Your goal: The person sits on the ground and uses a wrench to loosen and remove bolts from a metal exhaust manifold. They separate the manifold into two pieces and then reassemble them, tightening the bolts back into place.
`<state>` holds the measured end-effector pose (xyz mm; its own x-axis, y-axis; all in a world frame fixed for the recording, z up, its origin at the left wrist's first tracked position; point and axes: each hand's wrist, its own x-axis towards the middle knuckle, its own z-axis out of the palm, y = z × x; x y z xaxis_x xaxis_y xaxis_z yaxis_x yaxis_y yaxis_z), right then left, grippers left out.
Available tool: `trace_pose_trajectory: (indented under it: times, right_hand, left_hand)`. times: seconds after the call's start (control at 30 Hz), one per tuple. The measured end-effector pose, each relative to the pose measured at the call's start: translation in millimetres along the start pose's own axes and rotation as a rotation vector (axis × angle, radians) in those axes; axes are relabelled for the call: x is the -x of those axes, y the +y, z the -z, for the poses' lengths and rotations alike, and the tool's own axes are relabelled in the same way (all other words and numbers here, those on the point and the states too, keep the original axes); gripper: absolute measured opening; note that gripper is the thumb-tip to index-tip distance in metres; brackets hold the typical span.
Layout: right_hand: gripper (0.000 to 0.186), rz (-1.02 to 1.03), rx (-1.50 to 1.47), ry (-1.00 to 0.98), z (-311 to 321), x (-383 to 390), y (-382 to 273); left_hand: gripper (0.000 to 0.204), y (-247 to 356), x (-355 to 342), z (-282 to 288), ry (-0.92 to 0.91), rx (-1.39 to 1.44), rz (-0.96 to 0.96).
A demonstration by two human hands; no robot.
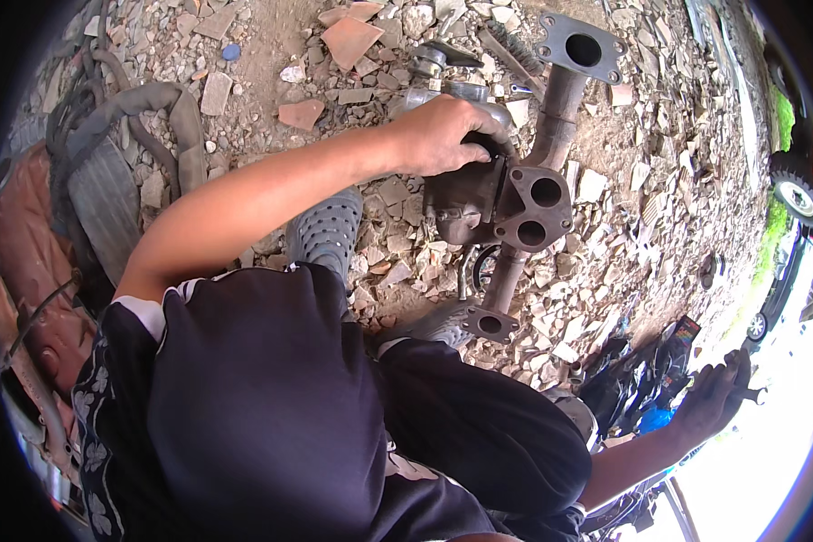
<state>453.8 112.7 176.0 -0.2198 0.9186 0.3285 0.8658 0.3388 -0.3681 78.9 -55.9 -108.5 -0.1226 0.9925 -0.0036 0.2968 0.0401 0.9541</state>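
Observation:
My left hand [447,135] grips the top of a rusty turbocharger [461,203], its fingers curled over the round housing, partly hiding it. Bolted or joined to that housing is a brown exhaust manifold [558,135], with a flange at either end and a two-hole flange in the middle. The whole assembly stands on the rubble in front of my feet. Far off to the right, my right hand [709,397] is closed around a wrench [752,394]; the open jaw sticks out past the fingers. That hand is dark with grime and apart from the manifold.
Broken stones and tile shards [406,194] cover the ground. My grey clogs [327,230] flank the turbocharger. Hoses [167,104] and a dented reddish metal panel [41,271] lie at left. Black plastic bags [619,384] sit near my right arm. Vehicles [795,199] stand at the far right.

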Motion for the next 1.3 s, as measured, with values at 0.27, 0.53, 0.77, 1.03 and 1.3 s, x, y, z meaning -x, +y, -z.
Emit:
trace_pose_trajectory:
  times: [0.27, 0.53, 0.77, 1.03, 1.3]
  right_hand:
    - [0.023, 0.055, -0.114, -0.890, -141, 67, -121]
    - [0.037, 0.566, -0.311, -0.675, -242, 129, -144]
    - [0.047, 0.544, -0.324, -0.753, -248, 132, -148]
    - [0.052, 0.512, -0.250, -0.825, -183, 66, -118]
    - [0.052, 0.124, -0.200, -0.764, -162, 67, -56]
  left_hand:
    - [0.027, -5, 32, -19, 0.209, 0.229, 0.176]
    - [0.028, 22, 71, -5, 0.133, 0.774, 0.407]
    - [0.026, 9, 68, -10, 0.119, 0.790, 0.562]
    - [0.022, 8, 40, -17, 0.340, 0.075, 0.205]
    - [0.022, -3, 23, -35, 0.343, 0.015, 0.089]
